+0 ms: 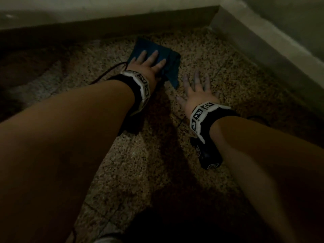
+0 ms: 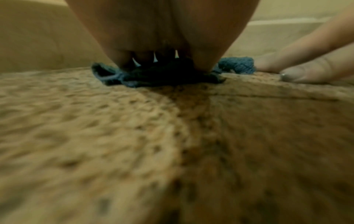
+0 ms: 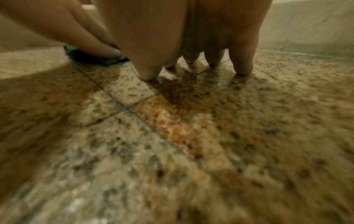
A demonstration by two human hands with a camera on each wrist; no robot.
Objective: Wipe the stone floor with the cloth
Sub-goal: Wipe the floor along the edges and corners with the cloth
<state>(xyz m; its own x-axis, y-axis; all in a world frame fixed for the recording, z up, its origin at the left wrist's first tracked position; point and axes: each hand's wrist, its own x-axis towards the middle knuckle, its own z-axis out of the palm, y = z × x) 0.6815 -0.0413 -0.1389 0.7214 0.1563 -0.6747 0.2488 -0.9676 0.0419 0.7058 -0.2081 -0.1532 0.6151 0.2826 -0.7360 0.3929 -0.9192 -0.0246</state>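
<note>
While both palms bear on the stone floor (image 1: 219,64), the left hand (image 1: 147,64) lies flat on the blue cloth (image 1: 172,71).
Left fingers spread straight over the cloth, pressing, not gripping; cloth sits bunched near the skirting (image 1: 105,27), close to the corner. Right hand (image 1: 197,92) just beside the cloth's near edge, fingers splayed, tips on bare speckled stone, holding nothing. Tile seams visible under right hand. Marker bands on both wrists; dim light.

Dim, shadowy head view; blurred wrist views.
</note>
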